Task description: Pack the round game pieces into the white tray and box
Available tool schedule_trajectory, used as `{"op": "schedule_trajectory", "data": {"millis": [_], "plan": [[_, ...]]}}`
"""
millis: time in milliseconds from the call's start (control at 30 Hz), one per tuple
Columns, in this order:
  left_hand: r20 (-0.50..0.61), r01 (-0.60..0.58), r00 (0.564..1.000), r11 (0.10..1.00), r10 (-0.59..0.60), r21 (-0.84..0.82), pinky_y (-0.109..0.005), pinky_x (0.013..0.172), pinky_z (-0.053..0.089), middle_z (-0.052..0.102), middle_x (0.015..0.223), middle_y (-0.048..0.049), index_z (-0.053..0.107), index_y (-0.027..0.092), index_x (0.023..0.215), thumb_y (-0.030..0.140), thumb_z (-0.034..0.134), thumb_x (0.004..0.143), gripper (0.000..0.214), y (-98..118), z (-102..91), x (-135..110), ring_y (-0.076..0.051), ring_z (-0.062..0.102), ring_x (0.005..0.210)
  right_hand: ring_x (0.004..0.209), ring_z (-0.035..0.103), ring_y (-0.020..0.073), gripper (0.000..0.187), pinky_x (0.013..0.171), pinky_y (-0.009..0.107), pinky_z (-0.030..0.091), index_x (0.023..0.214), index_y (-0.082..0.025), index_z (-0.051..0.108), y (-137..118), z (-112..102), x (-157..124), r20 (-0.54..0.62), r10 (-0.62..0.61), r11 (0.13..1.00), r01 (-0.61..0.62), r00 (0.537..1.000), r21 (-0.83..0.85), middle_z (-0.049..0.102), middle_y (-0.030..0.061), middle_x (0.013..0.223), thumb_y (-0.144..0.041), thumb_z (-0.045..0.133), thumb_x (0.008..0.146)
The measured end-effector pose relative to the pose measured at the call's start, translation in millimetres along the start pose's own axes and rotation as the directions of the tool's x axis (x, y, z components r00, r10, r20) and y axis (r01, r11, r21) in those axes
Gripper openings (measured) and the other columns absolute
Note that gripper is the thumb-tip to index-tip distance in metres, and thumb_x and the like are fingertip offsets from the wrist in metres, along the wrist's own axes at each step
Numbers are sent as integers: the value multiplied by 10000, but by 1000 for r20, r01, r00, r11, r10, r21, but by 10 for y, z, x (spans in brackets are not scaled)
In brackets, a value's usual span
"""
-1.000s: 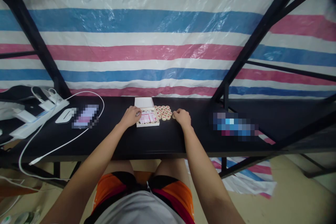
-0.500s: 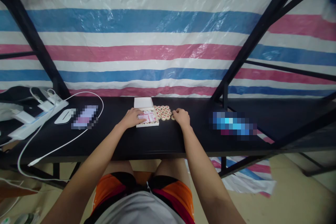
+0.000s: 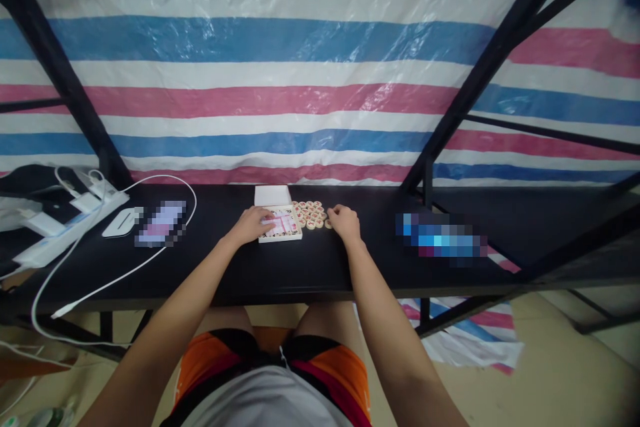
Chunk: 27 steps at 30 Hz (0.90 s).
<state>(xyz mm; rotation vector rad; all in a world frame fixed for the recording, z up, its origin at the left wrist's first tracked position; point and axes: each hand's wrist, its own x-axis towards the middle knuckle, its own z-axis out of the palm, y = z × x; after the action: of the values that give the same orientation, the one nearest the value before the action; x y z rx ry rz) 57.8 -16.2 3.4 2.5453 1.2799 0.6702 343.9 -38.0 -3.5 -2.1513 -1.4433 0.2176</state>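
While the left hand [image 3: 253, 224] lies over the left edge of the open box [image 3: 287, 237] in the head view, its fingers loosely extended, I cannot tell whether it grips anything. The right hand [image 3: 345, 222] curls at the right end of the round pieces [image 3: 311, 223], which lie just beside the box on the black table [image 3: 290, 273]; its hold is hidden too. Light fingertip contact seems best, since a hard push could scatter closely packed neighbours.
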Motion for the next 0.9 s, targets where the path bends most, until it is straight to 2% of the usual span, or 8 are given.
{"op": "schedule_trajectory", "data": {"millis": [100, 400, 633, 900], "plan": [[-2, -6, 1000, 1000, 6, -7, -355, 880, 399, 658, 1055, -47, 673, 223, 993, 369, 586, 798, 259, -4, -3, 5, -239, 559, 983, 850, 627, 243, 295, 688, 289, 410, 849, -212, 692, 14, 15, 12, -13, -18, 1000, 18, 1000, 18, 690, 104, 865, -388, 458, 810], [2, -10, 1000, 1000, 10, 1, -370, 924, 398, 625, 1129, -60, 667, 232, 1029, 482, 619, 769, 364, -16, 2, -5, -249, 552, 1045, 706, 573, 193, 266, 632, 262, 364, 722, -211, 649, 24, 39, 19, -115, -44, 990, 59, 992, 127, 648, 69, 729, -387, 466, 800], [-22, -23, 1000, 997, 22, -68, -296, 856, 439, 689, 959, -36, 688, 201, 909, 267, 596, 779, 173, 12, -15, 23, -194, 600, 922, 597, 463, 140, 327, 630, 250, 349, 579, -204, 488, -19, 28, 17, -288, -187, 900, 282, 939, 333, 552, 3, 603, -436, 452, 806], [-100, -53, 994, 991, 41, -122, -281, 774, 470, 639, 903, -50, 683, 169, 907, 92, 452, 745, 292, -19, -4, 27, -147, 578, 750, 579, 437, 125, 360, 612, 231, 351, 551, -205, 448, -68, 34, -5, -233, -166, 878, 251, 958, 408, 519, -25, 557, -476, 473, 786]]}}
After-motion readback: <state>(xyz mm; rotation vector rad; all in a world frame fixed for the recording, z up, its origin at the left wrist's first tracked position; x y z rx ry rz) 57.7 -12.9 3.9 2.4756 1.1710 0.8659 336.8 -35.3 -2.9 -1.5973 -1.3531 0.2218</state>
